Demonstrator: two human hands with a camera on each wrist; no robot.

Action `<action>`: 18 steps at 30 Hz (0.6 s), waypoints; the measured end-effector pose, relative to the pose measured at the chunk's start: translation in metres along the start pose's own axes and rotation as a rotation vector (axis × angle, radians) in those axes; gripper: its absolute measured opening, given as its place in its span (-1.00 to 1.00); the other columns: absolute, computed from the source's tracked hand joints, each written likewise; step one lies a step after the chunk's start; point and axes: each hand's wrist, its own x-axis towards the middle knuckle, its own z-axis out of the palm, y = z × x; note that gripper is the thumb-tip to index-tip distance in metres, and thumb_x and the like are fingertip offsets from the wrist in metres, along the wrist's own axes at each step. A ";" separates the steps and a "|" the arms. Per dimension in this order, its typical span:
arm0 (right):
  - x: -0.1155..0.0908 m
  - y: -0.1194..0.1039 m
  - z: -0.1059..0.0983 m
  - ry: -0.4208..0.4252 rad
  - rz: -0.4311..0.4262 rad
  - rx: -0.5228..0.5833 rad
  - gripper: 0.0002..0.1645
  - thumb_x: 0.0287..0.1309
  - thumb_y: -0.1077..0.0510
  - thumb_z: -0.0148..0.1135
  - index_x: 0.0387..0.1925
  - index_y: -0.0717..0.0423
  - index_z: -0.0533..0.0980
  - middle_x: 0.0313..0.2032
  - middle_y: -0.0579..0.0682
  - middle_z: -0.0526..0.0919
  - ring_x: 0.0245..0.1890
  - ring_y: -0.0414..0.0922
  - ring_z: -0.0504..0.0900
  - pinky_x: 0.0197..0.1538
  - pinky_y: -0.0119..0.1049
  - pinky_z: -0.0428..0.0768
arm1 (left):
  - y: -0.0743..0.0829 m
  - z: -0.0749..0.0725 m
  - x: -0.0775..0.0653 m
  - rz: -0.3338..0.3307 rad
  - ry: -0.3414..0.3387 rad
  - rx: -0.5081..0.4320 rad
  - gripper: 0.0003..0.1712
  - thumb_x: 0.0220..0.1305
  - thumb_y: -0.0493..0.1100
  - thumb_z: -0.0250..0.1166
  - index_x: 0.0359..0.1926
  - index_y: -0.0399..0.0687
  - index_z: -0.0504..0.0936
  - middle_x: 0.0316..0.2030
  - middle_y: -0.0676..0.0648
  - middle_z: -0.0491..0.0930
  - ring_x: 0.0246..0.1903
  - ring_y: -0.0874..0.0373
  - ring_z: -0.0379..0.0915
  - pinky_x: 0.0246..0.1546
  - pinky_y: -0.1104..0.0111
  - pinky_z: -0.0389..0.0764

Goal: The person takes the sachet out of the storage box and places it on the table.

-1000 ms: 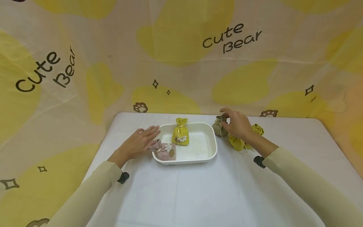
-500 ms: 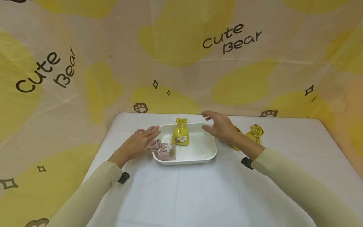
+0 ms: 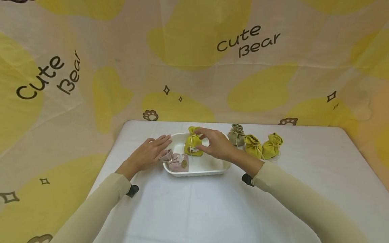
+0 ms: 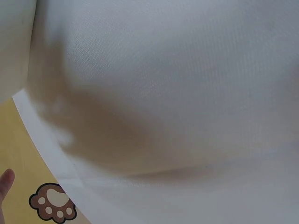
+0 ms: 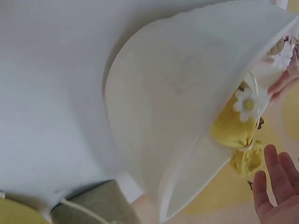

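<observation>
A yellow drawstring pouch (image 3: 189, 145) with a white flower leans on the back wall of a white tray (image 3: 209, 166). My right hand (image 3: 216, 145) is over the tray beside this pouch, thumb and fingers spread apart. In the right wrist view the fingers (image 5: 280, 175) look straight and appear apart from the yellow pouch (image 5: 233, 123). A pink pouch (image 3: 179, 164) lies at the tray's front left, its neck over the rim. At the tray's left side is my left hand (image 3: 149, 152), fingers extended, near that neck; whether it touches is unclear. Only a fingertip (image 4: 5, 183) shows in the left wrist view.
Right of the tray stand a grey-green pouch (image 3: 236, 135) and two yellow pouches, one (image 3: 253, 145) closer and another (image 3: 272, 146) farther right. A white cloth covers the table (image 3: 194, 209). A patterned yellow curtain (image 3: 194, 67) hangs behind it.
My right hand has moved left, from the grey-green pouch across the tray's right edge to the yellow pouch inside. The pouches on the right show again. My left hand stays put.
</observation>
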 end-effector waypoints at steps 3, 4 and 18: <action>0.002 -0.005 0.009 -0.016 -0.018 0.031 -0.37 0.16 0.12 0.45 0.25 0.16 0.49 0.13 0.09 0.64 0.00 -0.01 0.69 0.07 -0.02 0.60 | 0.001 -0.001 -0.002 -0.006 0.004 -0.016 -0.37 0.55 0.05 -0.04 0.51 -0.11 0.22 0.51 -0.10 0.14 0.47 -0.06 0.08 0.32 -0.03 0.28; 0.003 -0.006 0.012 -0.020 -0.023 0.029 -0.38 0.16 0.11 0.44 0.24 0.15 0.49 0.13 0.07 0.64 -0.01 -0.02 0.69 0.07 -0.04 0.60 | 0.002 -0.001 -0.002 -0.009 0.006 -0.022 -0.37 0.55 0.05 -0.04 0.51 -0.10 0.22 0.51 -0.10 0.14 0.47 -0.05 0.08 0.32 -0.03 0.28; 0.011 -0.027 0.040 -0.144 -0.050 0.110 -0.35 0.19 0.15 0.41 0.29 0.14 0.44 0.05 0.04 0.67 -0.04 0.00 0.68 -0.01 -0.16 0.63 | 0.002 -0.002 -0.002 0.002 0.028 -0.022 -0.39 0.55 0.03 -0.03 0.48 -0.13 0.27 0.49 -0.11 0.17 0.45 -0.06 0.14 0.30 -0.03 0.30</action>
